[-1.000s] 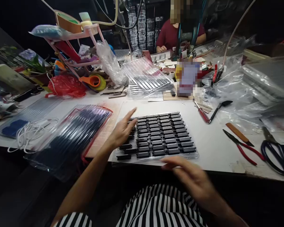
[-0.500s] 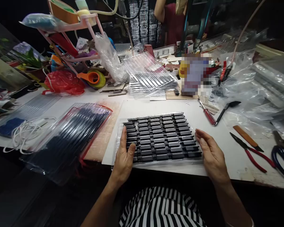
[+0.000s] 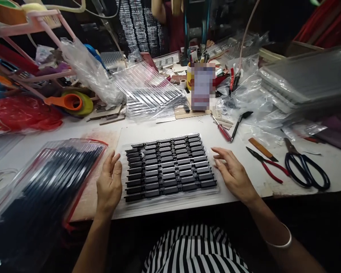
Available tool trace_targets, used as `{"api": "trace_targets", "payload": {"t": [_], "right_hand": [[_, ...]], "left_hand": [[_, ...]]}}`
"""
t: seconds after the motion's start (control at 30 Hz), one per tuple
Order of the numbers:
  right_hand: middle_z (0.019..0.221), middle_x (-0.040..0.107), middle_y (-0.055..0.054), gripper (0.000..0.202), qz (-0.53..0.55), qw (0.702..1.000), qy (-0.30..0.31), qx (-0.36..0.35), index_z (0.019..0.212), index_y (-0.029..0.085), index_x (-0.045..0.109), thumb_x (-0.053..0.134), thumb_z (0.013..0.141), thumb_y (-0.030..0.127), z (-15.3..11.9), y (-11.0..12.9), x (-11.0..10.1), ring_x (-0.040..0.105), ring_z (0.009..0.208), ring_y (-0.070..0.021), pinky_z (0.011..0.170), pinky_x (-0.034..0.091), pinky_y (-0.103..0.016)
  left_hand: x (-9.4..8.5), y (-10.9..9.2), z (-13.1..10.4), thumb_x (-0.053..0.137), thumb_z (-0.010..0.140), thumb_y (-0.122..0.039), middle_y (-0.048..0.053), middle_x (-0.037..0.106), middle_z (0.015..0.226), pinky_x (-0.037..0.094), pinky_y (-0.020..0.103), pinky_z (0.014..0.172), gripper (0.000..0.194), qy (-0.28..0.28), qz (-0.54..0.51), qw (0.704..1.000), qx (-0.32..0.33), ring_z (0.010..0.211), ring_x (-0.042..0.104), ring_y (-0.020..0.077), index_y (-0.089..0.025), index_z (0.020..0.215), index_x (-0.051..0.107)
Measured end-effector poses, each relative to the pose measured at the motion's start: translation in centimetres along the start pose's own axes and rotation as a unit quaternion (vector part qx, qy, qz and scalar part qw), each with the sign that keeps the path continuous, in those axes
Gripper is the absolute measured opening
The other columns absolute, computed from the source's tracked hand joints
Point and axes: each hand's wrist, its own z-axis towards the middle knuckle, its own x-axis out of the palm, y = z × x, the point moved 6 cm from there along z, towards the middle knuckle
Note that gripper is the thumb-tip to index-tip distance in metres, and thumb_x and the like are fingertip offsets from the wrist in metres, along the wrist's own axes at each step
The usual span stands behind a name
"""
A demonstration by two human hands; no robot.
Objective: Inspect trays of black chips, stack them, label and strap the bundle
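Note:
A clear plastic tray lies on the white tabletop in front of me, filled with rows of black comb-like parts. Beside its left edge is my left hand, fingers apart and holding nothing. My right hand hovers just off the tray's right side, also unfilled, its fingers loosely spread. Left of the tray, a stack of filled trays with dark contents and a red edge rests on a brownish board.
Red-handled pliers, large scissors and a screwdriver lie to the right. Empty clear trays are piled behind. A pink rack stands back left. A person is visible across the table.
The view has swung to the right, so the scene sits further left. My left hand has come away from the tray's left edge and its fingers have opened; my right hand remains beside the tray.

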Motion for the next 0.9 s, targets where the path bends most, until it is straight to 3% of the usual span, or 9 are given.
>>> {"api": "trace_targets", "payload": {"t": [0.2, 0.43, 0.6, 0.7, 0.9], "right_hand": [[0.110, 0.064, -0.011, 0.040, -0.078, 0.996, 0.038, -0.022, 0.126, 0.016, 0.052, 0.038, 0.091, 0.027, 1.9, 1.3, 0.4, 0.057, 0.103, -0.0230, 0.091, 0.047, -0.043], [0.103, 0.067, -0.012, 0.043, -0.170, 0.983, 0.068, -0.023, 0.126, 0.015, 0.054, 0.039, 0.089, 0.030, 3.2, 1.8, 1.0, 0.062, 0.094, -0.0270, 0.085, 0.049, -0.045], [0.107, 0.068, -0.006, 0.035, -0.095, 0.992, 0.084, 0.015, 0.117, 0.020, 0.059, 0.042, 0.087, 0.027, 4.8, 1.3, 1.1, 0.064, 0.096, -0.0237, 0.086, 0.050, -0.041], [0.113, 0.066, -0.008, 0.033, -0.010, 0.995, 0.087, 0.053, 0.115, 0.019, 0.060, 0.046, 0.086, 0.028, 5.5, 0.6, 1.5, 0.062, 0.102, -0.0226, 0.088, 0.051, -0.040], [0.111, 0.066, -0.009, 0.031, 0.147, 0.983, 0.037, 0.105, 0.108, 0.019, 0.062, 0.058, 0.082, 0.034, 5.5, -1.1, 1.6, 0.064, 0.092, -0.0197, 0.077, 0.055, -0.035]], "left_hand": [[-0.7, 1.6, 1.1, 0.050, 0.087, -0.046, 0.009, 0.063, 0.116, 0.035, 0.042, 0.103, 0.051, -0.008, -0.003, 0.999, -0.035, 0.112, 0.055, 0.0235, -0.024, 0.133, 0.048], [-0.3, 3.6, 1.4, 0.054, 0.085, -0.044, 0.007, 0.061, 0.121, 0.036, 0.040, 0.104, 0.047, -0.015, -0.068, 0.995, -0.073, 0.115, 0.054, 0.0224, -0.025, 0.127, 0.053], [-0.1, 4.8, 1.4, 0.062, 0.080, -0.041, 0.007, 0.066, 0.111, 0.041, 0.037, 0.099, 0.045, -0.018, -0.180, 0.973, -0.146, 0.108, 0.058, 0.0216, -0.025, 0.121, 0.058], [-0.1, 4.3, 1.2, 0.064, 0.079, -0.034, 0.006, 0.067, 0.110, 0.043, 0.030, 0.095, 0.041, -0.017, -0.232, 0.961, -0.149, 0.108, 0.058, 0.0192, -0.023, 0.118, 0.060], [-0.4, 3.5, 1.0, 0.063, 0.080, -0.025, 0.007, 0.066, 0.112, 0.044, 0.020, 0.086, 0.034, -0.026, -0.304, 0.944, -0.125, 0.098, 0.061, 0.0121, -0.021, 0.114, 0.061]]}}
